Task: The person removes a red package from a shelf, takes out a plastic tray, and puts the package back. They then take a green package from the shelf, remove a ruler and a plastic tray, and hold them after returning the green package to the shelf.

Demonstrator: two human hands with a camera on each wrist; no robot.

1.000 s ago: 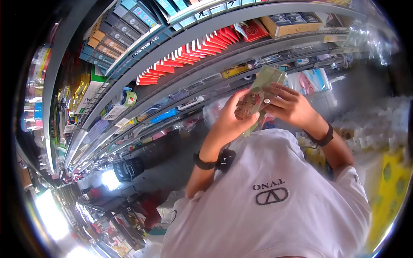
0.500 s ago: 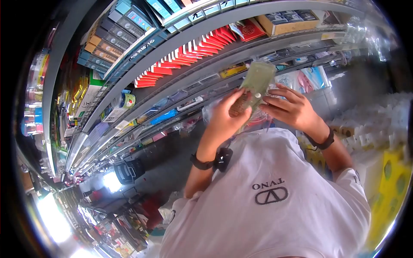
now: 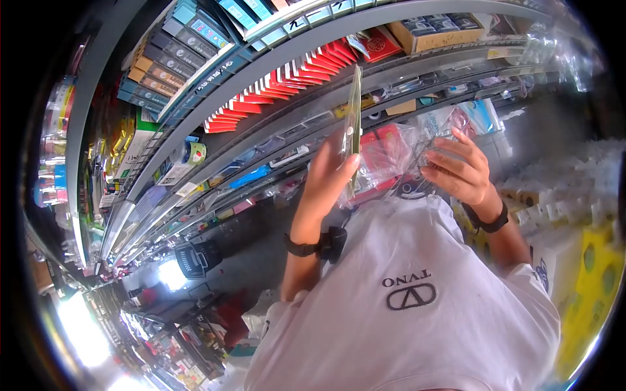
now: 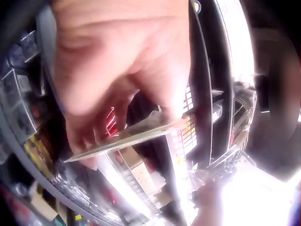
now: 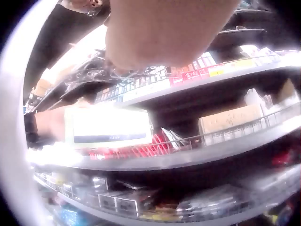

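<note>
In the head view my left hand (image 3: pixel 327 174) grips a flat pale-green packet (image 3: pixel 354 114) in a clear sleeve with a round white snap. It stands nearly edge-on, thumb on one side and fingers on the other. The left wrist view shows the packet (image 4: pixel 124 140) as a thin strip; the right wrist view shows its washed-out face (image 5: pixel 110 125) with a dark band. My right hand (image 3: pixel 460 168) is held apart from the packet, fingers spread and slightly bent. Clear plastic (image 3: pixel 420 151) overlaps its fingertips; the thumb is hidden. Between the hands shows a red item (image 3: pixel 385 150) in clear plastic.
Curved shelves run across the far side. They carry a row of red packets (image 3: pixel 287 81), teal and grey boxes (image 3: pixel 173 55) and an open carton (image 3: pixel 443 29). Yellow packaging (image 3: pixel 590 280) stands at the right. A dark chair (image 3: pixel 195 259) stands at the lower left.
Both hands were at the packet a second ago. The right hand has let go and moved right; the left has turned the packet edge-on, uncovering the red item behind it.
</note>
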